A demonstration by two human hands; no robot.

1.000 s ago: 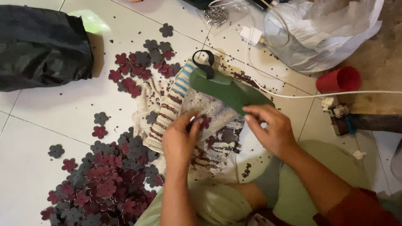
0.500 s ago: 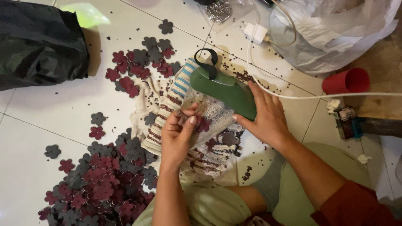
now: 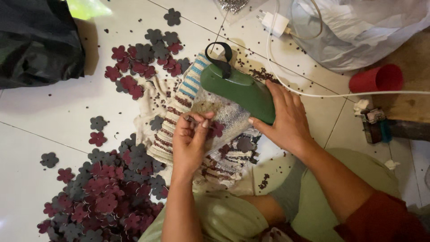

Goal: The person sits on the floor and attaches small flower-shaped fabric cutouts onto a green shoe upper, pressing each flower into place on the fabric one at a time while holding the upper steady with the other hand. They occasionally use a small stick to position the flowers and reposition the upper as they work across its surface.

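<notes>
- The right hand (image 3: 286, 118), which lay flat on the patterned cloth a second ago, has moved up onto the side of the green iron-shaped tool (image 3: 237, 89)
- The left hand (image 3: 190, 139) has closed its fingertips into a pinch on a thin dark pin-like piece, beside a maroon flower-shaped cutout (image 3: 218, 129)

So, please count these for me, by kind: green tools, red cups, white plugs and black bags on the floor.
green tool: 1
red cup: 1
white plug: 1
black bag: 1
Total: 4
</notes>
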